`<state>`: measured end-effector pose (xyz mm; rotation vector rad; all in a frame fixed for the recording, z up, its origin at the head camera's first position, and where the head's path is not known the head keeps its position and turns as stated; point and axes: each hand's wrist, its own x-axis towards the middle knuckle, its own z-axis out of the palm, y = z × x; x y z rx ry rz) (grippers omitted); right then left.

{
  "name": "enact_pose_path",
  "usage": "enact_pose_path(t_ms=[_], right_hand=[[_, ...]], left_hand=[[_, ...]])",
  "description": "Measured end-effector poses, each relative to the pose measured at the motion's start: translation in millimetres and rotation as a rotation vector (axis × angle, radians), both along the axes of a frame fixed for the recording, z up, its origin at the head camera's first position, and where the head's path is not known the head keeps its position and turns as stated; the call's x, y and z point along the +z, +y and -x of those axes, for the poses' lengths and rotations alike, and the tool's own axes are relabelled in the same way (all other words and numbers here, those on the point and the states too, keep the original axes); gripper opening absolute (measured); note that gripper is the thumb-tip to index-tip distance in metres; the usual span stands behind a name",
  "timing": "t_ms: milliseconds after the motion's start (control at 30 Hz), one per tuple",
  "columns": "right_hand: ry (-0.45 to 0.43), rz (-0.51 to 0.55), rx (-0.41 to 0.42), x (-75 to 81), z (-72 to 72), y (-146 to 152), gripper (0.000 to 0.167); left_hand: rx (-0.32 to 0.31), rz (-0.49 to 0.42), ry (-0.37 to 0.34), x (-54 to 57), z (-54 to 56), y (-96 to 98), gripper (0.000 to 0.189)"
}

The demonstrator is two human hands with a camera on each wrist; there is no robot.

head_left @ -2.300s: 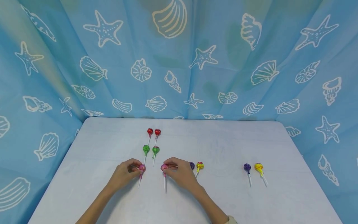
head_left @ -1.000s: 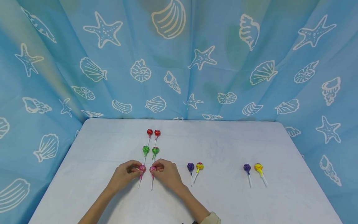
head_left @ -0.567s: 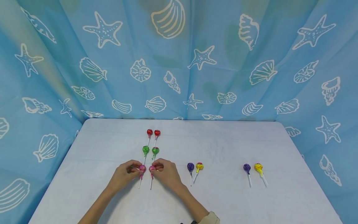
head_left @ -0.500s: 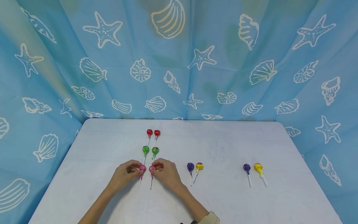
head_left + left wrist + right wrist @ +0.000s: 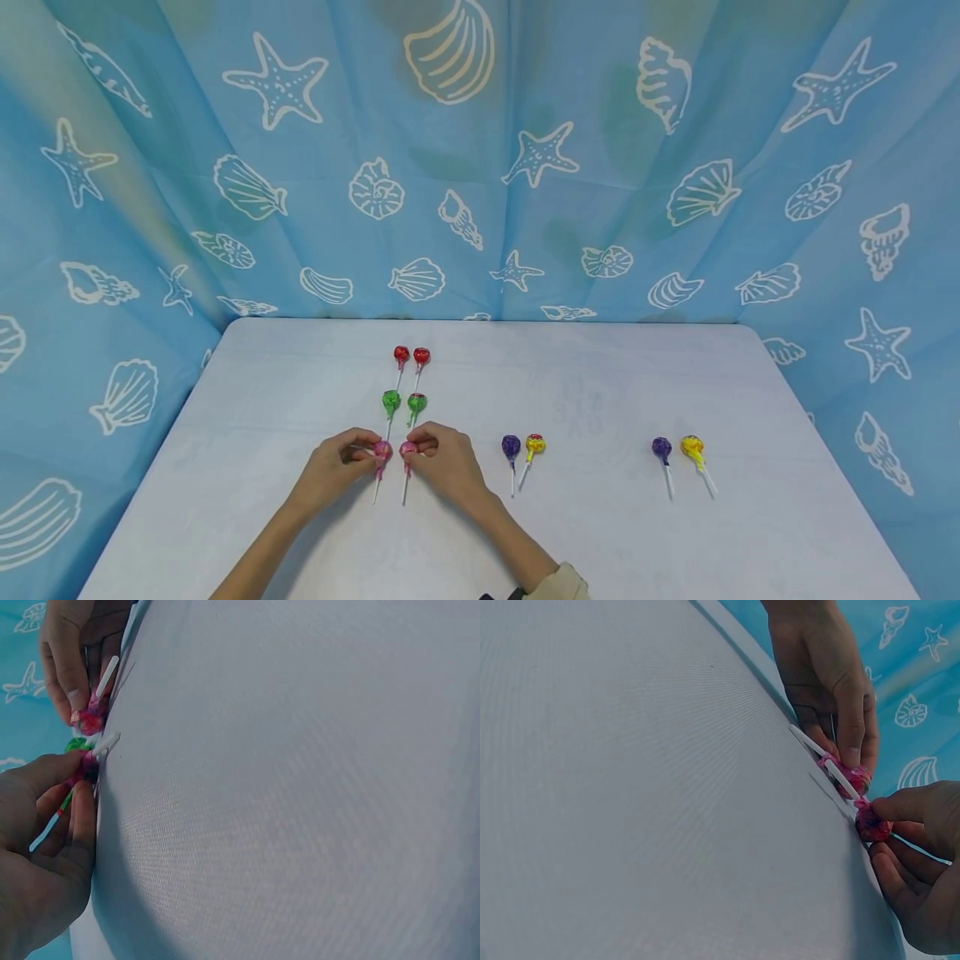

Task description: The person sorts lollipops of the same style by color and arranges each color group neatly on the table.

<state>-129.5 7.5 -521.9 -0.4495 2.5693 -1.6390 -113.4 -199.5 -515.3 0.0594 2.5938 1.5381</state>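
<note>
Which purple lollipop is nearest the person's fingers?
The left purple lollipop, just right of the right hand; the other purple lollipop lies much farther right.

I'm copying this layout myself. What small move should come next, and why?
Probably have the left hand and right hand release the left pink lollipop and right pink lollipop: they're side by side, heads about level, in line with the green lollipops just beyond.

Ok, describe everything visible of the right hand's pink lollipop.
The pink lollipop has a round head, a wrapper gathered at its base and a white stick pointing down in the head view. The right hand pinches the head, partly hiding it. A green lollipop is just beyond. Contact with the table is unclear.
</note>
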Motion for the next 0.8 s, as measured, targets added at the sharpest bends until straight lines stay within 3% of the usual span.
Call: enact_pose_path(t_ms=[800], right_hand=[[0.012, -0.013, 0.023, 2.3, 0.2, -0.6, 0.014]], left_hand=[[0.019, 0.002, -0.007, 3.7, -2.1, 3.9, 0.025]])
